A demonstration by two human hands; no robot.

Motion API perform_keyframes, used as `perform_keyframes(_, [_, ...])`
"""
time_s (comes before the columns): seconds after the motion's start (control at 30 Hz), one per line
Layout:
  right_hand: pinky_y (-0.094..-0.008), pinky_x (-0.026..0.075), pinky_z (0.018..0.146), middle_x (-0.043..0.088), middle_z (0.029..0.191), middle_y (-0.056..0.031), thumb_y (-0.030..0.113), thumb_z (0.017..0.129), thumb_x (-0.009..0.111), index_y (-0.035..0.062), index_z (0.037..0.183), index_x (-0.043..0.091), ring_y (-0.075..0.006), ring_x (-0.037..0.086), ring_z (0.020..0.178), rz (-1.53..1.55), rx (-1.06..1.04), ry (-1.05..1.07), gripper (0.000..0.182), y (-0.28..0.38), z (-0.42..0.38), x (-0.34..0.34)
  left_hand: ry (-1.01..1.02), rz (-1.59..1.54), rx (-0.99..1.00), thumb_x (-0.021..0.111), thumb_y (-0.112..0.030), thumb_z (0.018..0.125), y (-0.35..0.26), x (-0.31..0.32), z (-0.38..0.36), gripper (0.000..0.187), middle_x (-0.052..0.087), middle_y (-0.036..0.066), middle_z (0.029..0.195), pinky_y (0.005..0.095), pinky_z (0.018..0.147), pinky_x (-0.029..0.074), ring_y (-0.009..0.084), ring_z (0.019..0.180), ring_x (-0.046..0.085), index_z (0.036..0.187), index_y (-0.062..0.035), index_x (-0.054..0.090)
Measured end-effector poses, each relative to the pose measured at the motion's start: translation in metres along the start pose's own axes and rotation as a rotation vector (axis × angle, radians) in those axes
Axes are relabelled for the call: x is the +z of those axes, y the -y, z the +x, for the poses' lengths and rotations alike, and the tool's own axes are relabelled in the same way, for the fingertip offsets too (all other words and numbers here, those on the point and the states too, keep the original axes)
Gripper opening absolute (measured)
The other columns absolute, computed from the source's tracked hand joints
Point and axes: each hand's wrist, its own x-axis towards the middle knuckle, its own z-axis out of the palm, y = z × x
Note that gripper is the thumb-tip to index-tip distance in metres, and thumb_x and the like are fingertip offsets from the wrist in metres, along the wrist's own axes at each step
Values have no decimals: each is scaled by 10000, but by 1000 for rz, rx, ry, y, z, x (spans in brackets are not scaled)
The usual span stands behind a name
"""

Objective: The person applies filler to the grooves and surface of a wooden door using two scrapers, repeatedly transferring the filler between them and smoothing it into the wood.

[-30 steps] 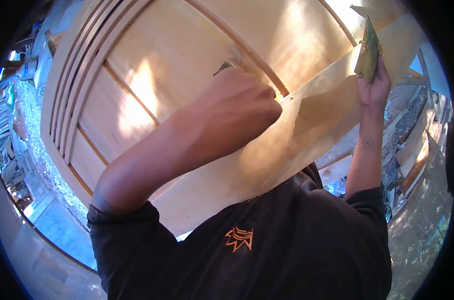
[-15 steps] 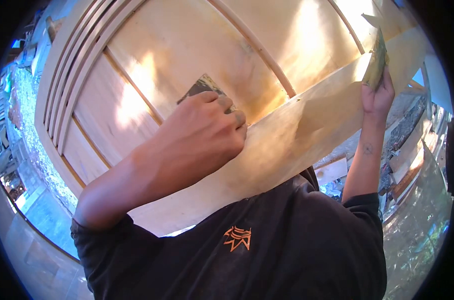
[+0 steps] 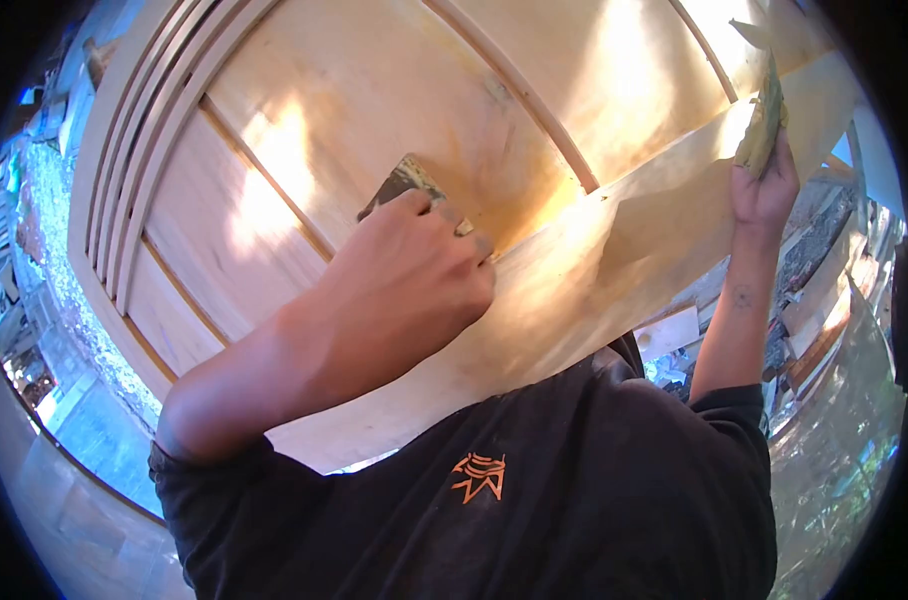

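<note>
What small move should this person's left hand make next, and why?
Probably slide the pad toward the strip's lower end: the left hand grips it, seemingly against the panel, and a yellowish patch shows between.

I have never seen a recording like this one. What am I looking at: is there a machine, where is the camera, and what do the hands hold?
There is no machine here, only a person with two bare hands. The camera is worn on the head and looks forward and down, so the dark shirt fills the bottom of the view. The large pale surface is a wooden panel, with thin strips across it and bright patches of light on it. The left hand holds a small dark pad at the panel. The right hand holds a bent greenish sheet; what it is made of, I cannot tell.
</note>
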Motion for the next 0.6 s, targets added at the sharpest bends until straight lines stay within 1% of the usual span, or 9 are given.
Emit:
perform_keyframes(0.07, [-367, 350, 1083, 468, 1331, -180, 103, 981, 398, -67, 1317, 394, -253, 458, 1242, 20, 15, 1, 377, 1, 0, 1, -17, 9, 4, 577, -110, 729, -3, 2, -9, 167, 620, 58, 847, 367, 828, 470, 228, 924, 591, 860, -21, 632])
perform_keyframes(0.17, [-369, 350, 1083, 471, 1329, -180, 102, 984, 390, -67, 1315, 397, -252, 460, 1240, -20, -10, -15, 372, 1, 1, 2, 158, 72, 16, 576, -105, 739, -5, -8, -12, 194, 629, 64, 919, 385, 876, 457, 237, 993, 582, 900, -18, 641])
perform_keyframes(0.27, [-370, 343, 1086, 475, 1325, -181, 102, 987, 385, -71, 1309, 404, -252, 459, 1241, 38, 16, 29, 366, 0, 1, 4, 53, 61, -12, 573, -104, 752, -4, -12, -4, 256, 631, 80, 1016, 392, 922, 440, 253, 1064, 566, 979, -16, 653])
perform_keyframes(0.37, [-367, 337, 1089, 479, 1321, -182, 102, 989, 378, -77, 1304, 408, -253, 458, 1242, 64, 23, 4, 363, 2, 0, 2, 83, 35, -8, 569, -107, 763, -8, -11, -1, 312, 623, 91, 1074, 405, 947, 428, 267, 1095, 554, 1051, -18, 650])
perform_keyframes(0.47, [-366, 330, 1094, 471, 1329, -182, 106, 991, 376, -80, 1305, 405, -253, 450, 1249, 61, 4, 5, 367, -1, 0, 0, 70, 29, -21, 566, -106, 763, -10, 0, -15, 309, 623, 88, 1074, 412, 944, 426, 271, 1087, 555, 1045, -13, 653])
perform_keyframes(0.57, [-367, 327, 1095, 462, 1337, -182, 109, 991, 376, -82, 1309, 401, -253, 443, 1255, 85, 21, 5, 372, -3, 1, 0, -116, 68, 13, 572, -97, 747, -9, 14, -33, 153, 573, 91, 850, 389, 845, 442, 252, 911, 574, 833, 4, 648])
perform_keyframes(0.6, [-367, 324, 1097, 460, 1339, -182, 110, 991, 377, -81, 1311, 398, -254, 441, 1256, 80, 19, 5, 374, -3, 0, -1, -92, 66, -15, 570, -100, 750, -8, 10, -32, 192, 590, 89, 919, 395, 872, 441, 258, 963, 570, 894, -1, 652])
